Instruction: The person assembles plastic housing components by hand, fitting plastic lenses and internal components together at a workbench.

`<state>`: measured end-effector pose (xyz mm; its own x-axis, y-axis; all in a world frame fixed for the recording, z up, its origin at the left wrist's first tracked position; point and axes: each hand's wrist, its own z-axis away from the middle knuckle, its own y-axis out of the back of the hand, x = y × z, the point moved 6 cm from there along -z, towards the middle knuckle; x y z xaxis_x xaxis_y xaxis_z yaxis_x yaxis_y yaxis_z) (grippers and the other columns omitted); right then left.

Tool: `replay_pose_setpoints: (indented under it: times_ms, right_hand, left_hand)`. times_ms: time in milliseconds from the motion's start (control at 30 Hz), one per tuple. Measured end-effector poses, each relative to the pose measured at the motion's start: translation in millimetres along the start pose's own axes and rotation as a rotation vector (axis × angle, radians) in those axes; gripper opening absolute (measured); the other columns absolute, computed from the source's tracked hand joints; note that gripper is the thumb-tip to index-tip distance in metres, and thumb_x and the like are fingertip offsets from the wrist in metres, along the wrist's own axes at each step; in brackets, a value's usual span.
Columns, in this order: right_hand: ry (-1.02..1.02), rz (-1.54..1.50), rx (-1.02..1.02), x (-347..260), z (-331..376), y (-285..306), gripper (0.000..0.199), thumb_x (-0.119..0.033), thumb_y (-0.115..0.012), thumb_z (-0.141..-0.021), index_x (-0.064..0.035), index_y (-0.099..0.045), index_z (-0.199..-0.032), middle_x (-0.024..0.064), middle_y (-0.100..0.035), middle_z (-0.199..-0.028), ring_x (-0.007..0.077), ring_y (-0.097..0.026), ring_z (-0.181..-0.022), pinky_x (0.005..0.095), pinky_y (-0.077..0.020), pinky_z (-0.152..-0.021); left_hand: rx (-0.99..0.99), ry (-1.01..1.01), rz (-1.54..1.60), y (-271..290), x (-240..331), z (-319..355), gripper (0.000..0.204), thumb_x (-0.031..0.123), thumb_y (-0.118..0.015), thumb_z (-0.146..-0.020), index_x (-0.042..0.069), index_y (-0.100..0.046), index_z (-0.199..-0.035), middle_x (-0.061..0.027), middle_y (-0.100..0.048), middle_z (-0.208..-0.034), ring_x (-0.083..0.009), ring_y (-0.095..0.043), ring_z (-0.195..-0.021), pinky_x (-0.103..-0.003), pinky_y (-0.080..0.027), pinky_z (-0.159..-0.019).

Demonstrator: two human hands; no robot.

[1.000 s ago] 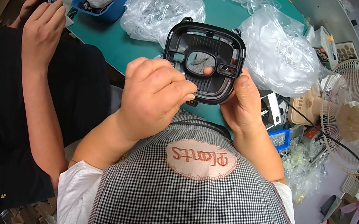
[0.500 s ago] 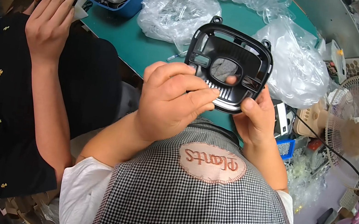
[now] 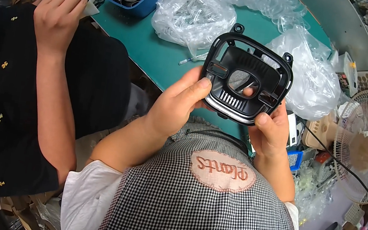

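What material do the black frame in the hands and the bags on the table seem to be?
Black frame: likely moulded plastic, mostly matte, with thin ribs, slots and a shiny lower strip. Bags: thin clear plastic film, crinkled, glossy, see-through.

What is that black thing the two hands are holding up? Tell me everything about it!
The black frame looks like shiny moulded plastic, squarish with rounded corners. It has a hole in the middle, a row of slots below it, a pale strip along its lower edge, and two small round lugs on top. It is held up, tilted, above the green table. The left hand grips its left edge, the right hand its lower right corner, one fingertip showing through the hole.
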<state>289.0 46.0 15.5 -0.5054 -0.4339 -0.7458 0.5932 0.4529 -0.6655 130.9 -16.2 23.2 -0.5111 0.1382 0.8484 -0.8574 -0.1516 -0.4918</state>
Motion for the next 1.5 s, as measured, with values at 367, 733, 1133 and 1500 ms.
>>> replay_pose_setpoints:
  times_ms: [367, 733, 1133, 1500]
  right_hand:
    - [0.008, 0.043, 0.026, -3, -6, -5, 0.058, -0.013, -0.065, -0.086, 0.0011, -0.038, -0.135, 0.0153, -0.058, -0.124, 0.0264, -0.057, -0.116, 0.0413, -0.0443, -0.102]
    - [-0.063, 0.021, 0.101, -2, -6, 2, 0.044, -0.010, -0.058, -0.091, 0.0018, -0.041, -0.130, 0.0165, -0.058, -0.122, 0.0262, -0.061, -0.110, 0.0401, -0.0513, -0.095]
    - [-0.066, 0.024, 0.125, -1, -6, 2, 0.044, -0.010, -0.058, -0.092, 0.0010, -0.040, -0.131, 0.0162, -0.058, -0.123, 0.0254, -0.061, -0.109, 0.0408, -0.0524, -0.094]
    - [-0.009, 0.027, 0.059, 0, -8, -3, 0.061, -0.008, -0.067, -0.085, -0.0014, -0.034, -0.136, 0.0152, -0.057, -0.124, 0.0252, -0.058, -0.113, 0.0400, -0.0471, -0.098]
  left_hand:
    - [0.074, -0.022, -0.234, 3, -5, -2, 0.045, 0.025, -0.031, -0.103, -0.003, -0.034, -0.138, -0.0136, -0.058, -0.118, -0.0177, -0.063, -0.093, -0.030, -0.056, -0.067]
    - [0.004, 0.012, -0.165, -6, -8, -12, 0.042, 0.018, -0.038, -0.100, -0.006, -0.034, -0.134, -0.0158, -0.059, -0.113, -0.0207, -0.064, -0.092, -0.029, -0.058, -0.070]
    - [-0.038, -0.023, -0.186, -7, -9, -20, 0.049, 0.018, -0.064, -0.090, -0.005, -0.042, -0.128, -0.0110, -0.062, -0.109, -0.0140, -0.065, -0.090, -0.024, -0.057, -0.070]
    - [0.016, 0.008, -0.178, -11, -2, -20, 0.044, 0.016, -0.064, -0.089, -0.005, -0.045, -0.124, -0.0101, -0.063, -0.104, -0.0128, -0.064, -0.085, -0.024, -0.056, -0.068]
